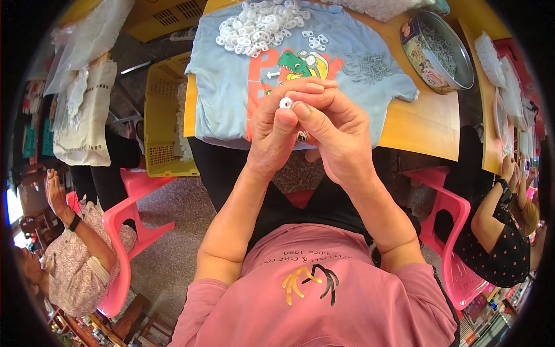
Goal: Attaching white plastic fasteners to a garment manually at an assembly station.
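In hand: one small white ring point(285, 103) pinched between my left hand point(276, 130) and right hand point(332, 130), fingers of both clenched on it, above my lap | Left: big heap of white rings point(260, 26) and grey screws point(367, 66) on the counter point(428, 124) | Progress: I judge most remains.

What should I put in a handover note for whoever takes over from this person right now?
Left hand and right hand are pressed together above the lap, pinching one small white ring.
A pile of white rings and a pile of grey screws lie on the blue T-shirt spread on the table; a round tin holds more screws.
Done: cannot tell.
Left: both piles are large.
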Action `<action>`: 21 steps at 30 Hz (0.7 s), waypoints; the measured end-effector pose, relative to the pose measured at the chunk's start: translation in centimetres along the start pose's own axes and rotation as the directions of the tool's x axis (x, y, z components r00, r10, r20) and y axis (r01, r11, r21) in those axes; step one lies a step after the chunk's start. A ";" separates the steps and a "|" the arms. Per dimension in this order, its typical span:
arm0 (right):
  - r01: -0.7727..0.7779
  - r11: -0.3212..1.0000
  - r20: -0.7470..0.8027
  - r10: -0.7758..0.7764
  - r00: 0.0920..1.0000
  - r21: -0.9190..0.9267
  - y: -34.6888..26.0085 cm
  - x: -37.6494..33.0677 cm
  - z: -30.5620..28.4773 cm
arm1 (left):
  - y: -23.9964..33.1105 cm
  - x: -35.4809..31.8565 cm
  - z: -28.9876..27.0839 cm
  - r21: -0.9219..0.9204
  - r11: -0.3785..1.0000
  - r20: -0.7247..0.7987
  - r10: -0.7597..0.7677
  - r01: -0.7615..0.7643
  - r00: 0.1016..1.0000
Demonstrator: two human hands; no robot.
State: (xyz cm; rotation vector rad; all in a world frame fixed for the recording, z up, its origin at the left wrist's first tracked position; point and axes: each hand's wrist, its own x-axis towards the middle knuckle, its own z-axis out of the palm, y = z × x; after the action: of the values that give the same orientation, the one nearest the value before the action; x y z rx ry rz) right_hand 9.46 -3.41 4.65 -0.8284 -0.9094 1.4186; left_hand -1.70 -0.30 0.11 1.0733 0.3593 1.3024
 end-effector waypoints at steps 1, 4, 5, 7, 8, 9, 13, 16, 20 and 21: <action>0.049 0.999 -0.007 -0.049 0.999 0.002 0.2 0.0 0.2 | 0.0 0.0 -0.1 0.002 1.000 -0.004 0.003 -0.003 1.000; 0.025 1.000 -0.016 -0.025 1.000 -0.018 -0.1 0.2 0.4 | -0.2 -0.1 -0.3 -0.048 0.998 0.017 -0.041 0.042 0.999; 0.023 1.000 -0.007 -0.023 1.000 -0.019 -0.3 0.4 0.2 | -0.4 0.0 0.2 -0.116 0.993 -0.012 -0.037 0.035 0.999; -0.022 0.989 0.068 0.032 0.997 -0.148 -0.9 1.3 -0.4 | -0.5 0.4 0.6 -0.225 0.974 -0.015 -0.003 0.000 1.000; -0.021 0.989 0.083 0.034 0.996 -0.147 -1.3 2.1 -0.4 | -0.6 0.5 0.8 -0.218 0.976 -0.022 0.008 -0.012 1.000; 0.037 0.978 0.083 -0.020 0.996 -0.206 -2.1 3.1 -0.2 | -0.8 0.7 1.0 -0.263 0.964 -0.103 -0.001 -0.026 0.995; 0.167 0.869 0.161 -0.102 0.982 -0.465 -5.2 6.5 3.5 | -0.3 0.3 0.9 -0.264 0.964 -0.147 -0.027 -0.013 0.989; 0.185 0.925 0.385 -0.047 0.922 -0.331 -5.7 9.5 6.6 | -0.1 0.0 1.1 -0.100 0.994 -0.155 -0.054 0.038 0.987; 0.293 0.877 0.495 -0.074 0.865 -0.380 -6.2 12.8 6.3 | -0.3 0.1 1.0 0.273 0.958 -0.056 -0.074 0.087 0.996; 0.333 0.805 0.487 -0.063 0.871 -0.491 -6.6 13.4 5.4 | 0.4 0.1 1.1 0.364 0.927 0.052 -0.118 0.092 0.992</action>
State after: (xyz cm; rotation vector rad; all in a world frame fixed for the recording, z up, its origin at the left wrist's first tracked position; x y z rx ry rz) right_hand 6.87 9.65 13.30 -0.8010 -1.7904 1.1697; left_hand -1.06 -0.75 1.01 1.3867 0.6106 1.1219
